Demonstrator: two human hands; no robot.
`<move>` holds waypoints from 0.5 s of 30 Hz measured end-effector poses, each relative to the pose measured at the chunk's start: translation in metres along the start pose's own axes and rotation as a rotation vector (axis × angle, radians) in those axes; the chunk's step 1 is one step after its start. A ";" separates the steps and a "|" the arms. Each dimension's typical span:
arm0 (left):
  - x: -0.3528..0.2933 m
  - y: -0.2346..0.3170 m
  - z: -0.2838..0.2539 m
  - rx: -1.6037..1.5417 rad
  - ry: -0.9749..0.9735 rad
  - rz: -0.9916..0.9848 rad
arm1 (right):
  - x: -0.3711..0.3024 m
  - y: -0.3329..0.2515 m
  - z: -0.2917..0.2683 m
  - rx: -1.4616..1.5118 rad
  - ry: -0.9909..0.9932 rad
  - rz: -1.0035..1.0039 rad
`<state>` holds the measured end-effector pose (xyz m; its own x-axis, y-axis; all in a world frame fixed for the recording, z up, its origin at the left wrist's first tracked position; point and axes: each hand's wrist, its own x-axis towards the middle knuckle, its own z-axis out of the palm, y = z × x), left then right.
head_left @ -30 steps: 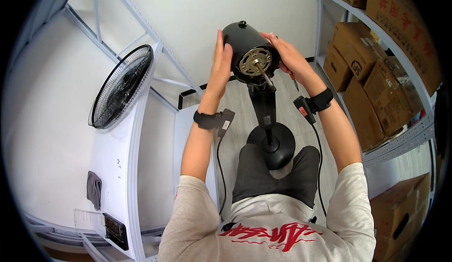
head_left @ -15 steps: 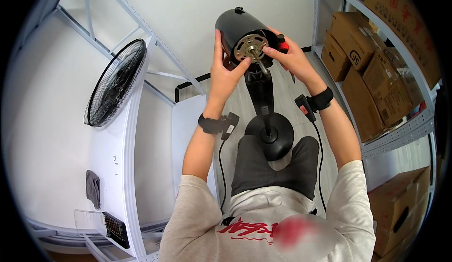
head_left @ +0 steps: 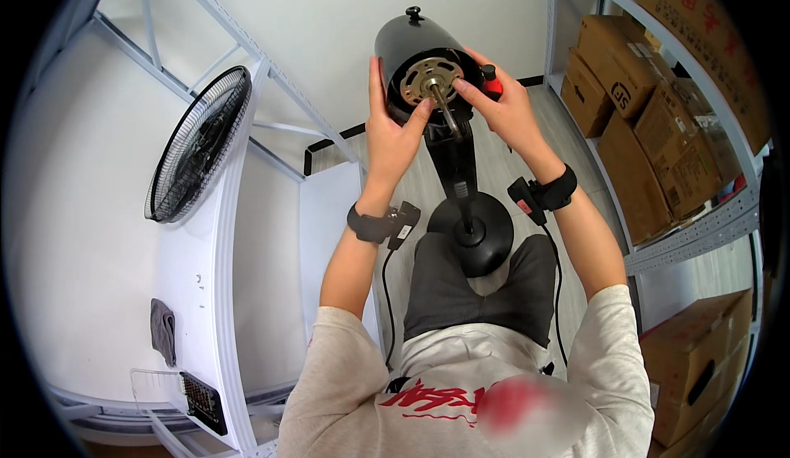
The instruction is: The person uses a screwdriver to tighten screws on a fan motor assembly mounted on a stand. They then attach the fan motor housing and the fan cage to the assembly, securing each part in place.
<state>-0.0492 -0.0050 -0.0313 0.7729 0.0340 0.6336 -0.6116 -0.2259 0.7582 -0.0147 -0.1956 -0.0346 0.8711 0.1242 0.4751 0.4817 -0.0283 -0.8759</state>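
A pedestal fan stands before me, its dark cylindrical motor housing tilted with the open end toward me. Inside that end sit a slotted metal motor plate and a shaft that points down toward me. My left hand grips the housing's left side, thumb near the shaft. From the right, my right hand clasps the housing with its thumb by the plate. A screwdriver with a red and black handle is tucked in my right hand; most of it is hidden.
The fan's round black base rests on the floor between my legs. On the white shelf at left are a black fan grille, small screws, a grey cloth and a bit set. Cardboard boxes fill the right rack.
The motor housing has shifted slightly left and turned a little, the shaft moving with it. Both hands have moved along with the housing and keep their hold.
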 end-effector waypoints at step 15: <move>0.010 -0.016 0.003 -0.100 -0.033 0.030 | -0.002 0.013 0.015 0.071 0.200 -0.100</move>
<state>-0.0313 -0.0037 -0.0370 0.7578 -0.0033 0.6525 -0.6475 -0.1284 0.7512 -0.0113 -0.1812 -0.0485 0.8246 -0.0761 0.5605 0.5644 0.0453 -0.8242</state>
